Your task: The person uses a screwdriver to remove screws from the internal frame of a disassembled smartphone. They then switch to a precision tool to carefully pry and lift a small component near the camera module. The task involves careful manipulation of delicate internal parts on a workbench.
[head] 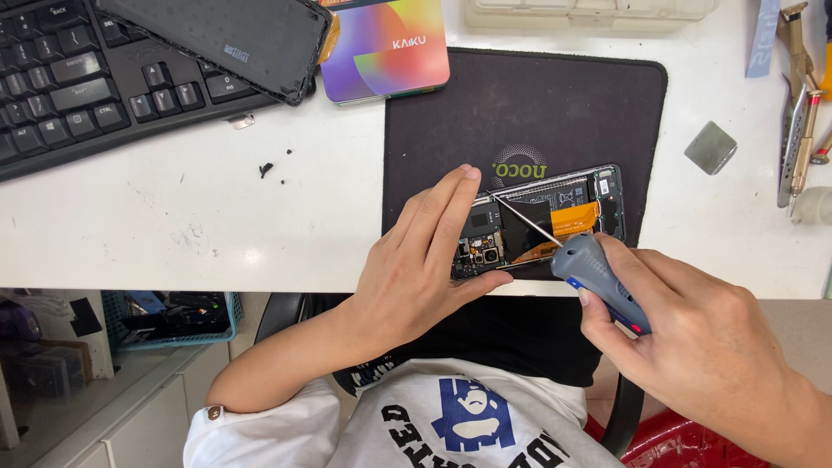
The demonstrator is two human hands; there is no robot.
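Note:
An opened phone (555, 217) with its back off lies on a black mat (520, 95) at the white desk's front edge; circuit boards and an orange flex cable show inside. My left hand (425, 260) rests on the phone's left end, fingers pressing it flat. My right hand (693, 338) grips a grey screwdriver (594, 273) with blue and red marks. Its thin shaft points up-left, and the tip touches the inside of the phone near its upper middle.
A black keyboard (69, 78) sits far left with a black phone back cover (225, 35) lying on it. A colourful card box (386, 43) lies beside them. Tweezers and tools (797, 104) lie at the right, with a small grey square (711, 147) nearby. A blue basket (173, 316) stands below the desk.

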